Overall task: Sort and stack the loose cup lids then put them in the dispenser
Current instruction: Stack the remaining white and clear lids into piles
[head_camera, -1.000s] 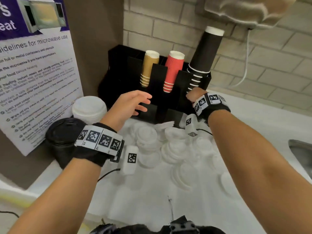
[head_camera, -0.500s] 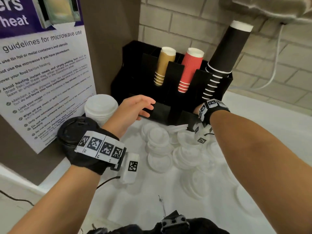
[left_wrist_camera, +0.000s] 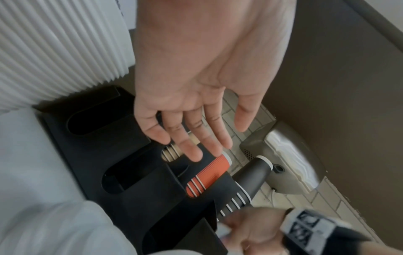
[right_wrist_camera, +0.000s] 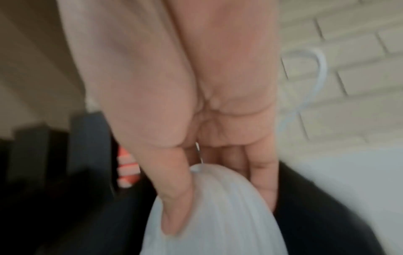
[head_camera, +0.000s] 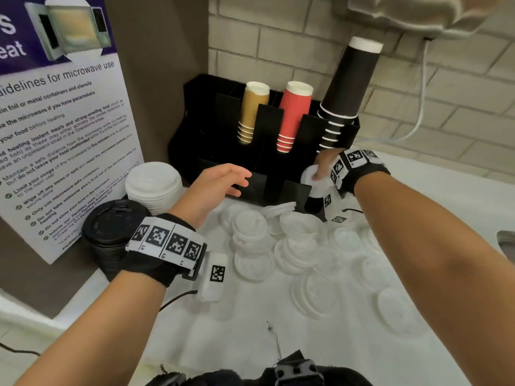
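light: bright, even | counter overexposed | right wrist view motion-blurred | wide-angle bending at edges

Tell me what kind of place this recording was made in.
Probably a shared office or workplace pantry. A poster of microwave guidelines leans at the left, a black dispenser holds stacked paper cups, and loose white lids lie on the white counter against a tiled wall.

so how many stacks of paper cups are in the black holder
3: a tan stack on the left, a red stack in the middle, a black stack on the right. None seems hidden.
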Tool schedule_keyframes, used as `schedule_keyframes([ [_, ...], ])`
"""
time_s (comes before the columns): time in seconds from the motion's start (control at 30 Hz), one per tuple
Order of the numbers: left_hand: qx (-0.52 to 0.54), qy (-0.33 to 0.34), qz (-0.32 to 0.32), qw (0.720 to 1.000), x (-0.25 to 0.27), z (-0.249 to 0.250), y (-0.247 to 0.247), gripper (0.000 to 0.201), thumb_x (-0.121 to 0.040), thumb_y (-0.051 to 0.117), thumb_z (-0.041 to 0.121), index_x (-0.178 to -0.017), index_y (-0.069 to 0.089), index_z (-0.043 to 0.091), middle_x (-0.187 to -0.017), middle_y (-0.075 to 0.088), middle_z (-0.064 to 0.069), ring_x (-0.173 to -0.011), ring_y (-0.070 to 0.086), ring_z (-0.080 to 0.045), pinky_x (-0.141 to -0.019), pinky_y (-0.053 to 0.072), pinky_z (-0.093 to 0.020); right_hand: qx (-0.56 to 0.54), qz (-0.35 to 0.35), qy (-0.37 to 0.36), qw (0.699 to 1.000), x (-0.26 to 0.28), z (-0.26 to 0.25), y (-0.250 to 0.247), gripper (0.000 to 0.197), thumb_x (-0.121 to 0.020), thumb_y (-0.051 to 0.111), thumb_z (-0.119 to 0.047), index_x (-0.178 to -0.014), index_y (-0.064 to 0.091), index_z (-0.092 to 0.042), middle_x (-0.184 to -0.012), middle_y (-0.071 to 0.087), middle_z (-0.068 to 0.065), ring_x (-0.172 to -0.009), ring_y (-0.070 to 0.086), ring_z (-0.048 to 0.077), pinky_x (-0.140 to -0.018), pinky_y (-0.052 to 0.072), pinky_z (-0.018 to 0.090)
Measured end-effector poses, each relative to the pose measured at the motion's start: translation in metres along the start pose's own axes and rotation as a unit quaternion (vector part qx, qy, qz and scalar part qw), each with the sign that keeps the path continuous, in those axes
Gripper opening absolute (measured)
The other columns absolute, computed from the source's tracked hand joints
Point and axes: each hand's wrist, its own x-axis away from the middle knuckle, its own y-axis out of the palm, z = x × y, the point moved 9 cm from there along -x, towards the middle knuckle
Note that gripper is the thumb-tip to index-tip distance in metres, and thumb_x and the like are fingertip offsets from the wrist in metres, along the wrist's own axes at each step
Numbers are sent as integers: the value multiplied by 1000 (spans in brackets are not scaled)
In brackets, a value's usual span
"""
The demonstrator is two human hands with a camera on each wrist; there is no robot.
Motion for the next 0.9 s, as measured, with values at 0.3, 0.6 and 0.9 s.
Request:
schedule_keyframes([
  [0.3, 181, -126, -63, 973, 8, -17, 41, 43, -88, 50, 65, -116, 57, 33, -127, 62, -5, -108, 65, -26, -85, 56, -45, -379, 8, -183, 907, 116, -60, -70, 33, -88, 66, -18, -117, 51, -17, -110, 62, 5, -103, 60, 22, -81, 52, 32],
  [0.6, 484, -189, -241, 819, 44, -17, 76, 61, -88, 47, 55, -134, 58, 16, -133, 60, -19, -116, 59, -46, -89, 53, -57, -457, -49, -256, 850, 161, -116, -10, 39, -87, 68, -22, -125, 56, -18, -114, 60, 4, -101, 62, 14, -85, 54, 26],
  [0.9, 444, -205, -130, 863, 50, -36, 64, 63, -94, 33, 65, -119, 63, 15, -111, 73, -9, -94, 73, -25, -71, 59, -42, -492, 14, -262, 830, 181, -132, 17, 69, -70, 84, -23, -131, 53, -31, -114, 59, -15, -105, 55, -3, -89, 49, 19],
])
